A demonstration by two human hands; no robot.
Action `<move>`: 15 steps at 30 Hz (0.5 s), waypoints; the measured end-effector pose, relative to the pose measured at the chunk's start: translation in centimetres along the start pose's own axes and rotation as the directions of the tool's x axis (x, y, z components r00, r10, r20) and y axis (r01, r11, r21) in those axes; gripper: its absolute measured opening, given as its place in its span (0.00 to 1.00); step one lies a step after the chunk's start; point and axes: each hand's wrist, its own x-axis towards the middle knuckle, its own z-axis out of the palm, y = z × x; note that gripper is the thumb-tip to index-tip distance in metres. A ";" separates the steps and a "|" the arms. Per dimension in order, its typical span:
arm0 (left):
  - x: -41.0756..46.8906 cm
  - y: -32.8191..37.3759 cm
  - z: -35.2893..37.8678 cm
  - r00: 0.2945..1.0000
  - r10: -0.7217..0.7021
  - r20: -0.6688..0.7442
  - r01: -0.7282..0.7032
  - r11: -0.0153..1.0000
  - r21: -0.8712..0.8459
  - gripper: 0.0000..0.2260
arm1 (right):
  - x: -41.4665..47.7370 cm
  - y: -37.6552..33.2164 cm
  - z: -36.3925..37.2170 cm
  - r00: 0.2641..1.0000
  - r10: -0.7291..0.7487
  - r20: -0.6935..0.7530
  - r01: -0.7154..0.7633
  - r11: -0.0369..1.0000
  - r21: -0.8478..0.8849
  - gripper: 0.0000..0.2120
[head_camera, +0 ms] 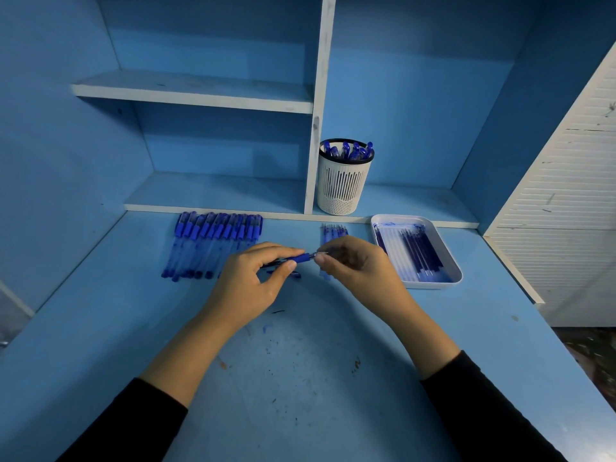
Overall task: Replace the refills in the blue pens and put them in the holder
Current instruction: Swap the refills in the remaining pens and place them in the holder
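Step in hand looks like the nose cone of the blue pen (293, 259): you're either twisting it off or back on, and I can't tell which from here.

How to do it clean:
- Left hand fixes the barrel and only the right fingertips turn. Don't rotate both.
- Line the cone up with the barrel axis. If it binds, back off and restart the thread.
- Work low over the desk (300, 378) so a dropped spring or tip doesn't travel.
- Seat the refill fully before closing and check that the point shows through the cone.

Hands:
- Left hand (253, 278): closed around the pen at the rubber grip, thumb underneath, fingers curled over the top. The pen lies roughly level, tip toward 3 o'clock.
- Right hand (353, 261): thumb and fingertips pinch the pen's tip end, other fingers loosely curled. I can't tell if anything else is in the palm.

Layout, measured from the pen:
- Holder (345, 185) at 1 o'clock, well apart on the low shelf, with several pens in it.
- Row of pens (213, 245) at 10 o'clock, near.
- Loose refills (334, 232) at 1 o'clock, just beyond your right hand.
- Tray (446, 248) of refills at 3 o'clock, just beside your right hand.
- A small blue part (295, 275) on the desk just below the pen, too blurred to identify.
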 end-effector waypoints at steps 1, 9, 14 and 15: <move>0.0 0.0 0.0 1.000 0.001 -0.004 -0.001 1.000 -0.003 0.10 | 0.0 0.0 0.0 1.000 0.006 0.000 -0.006 1.000 0.029 0.06; 0.0 0.1 0.0 1.000 0.008 -0.002 -0.008 1.000 0.002 0.10 | -0.1 0.0 0.1 1.000 0.002 0.011 -0.003 0.999 0.037 0.08; 0.0 0.1 -0.1 1.000 0.020 0.002 -0.020 1.000 0.004 0.10 | 0.0 0.0 0.2 0.999 -0.037 -0.006 0.036 0.999 -0.032 0.04; 0.0 0.1 -0.1 1.000 0.018 0.001 -0.018 1.000 0.005 0.11 | 0.0 0.0 0.2 1.000 -0.025 -0.008 0.025 1.000 -0.004 0.05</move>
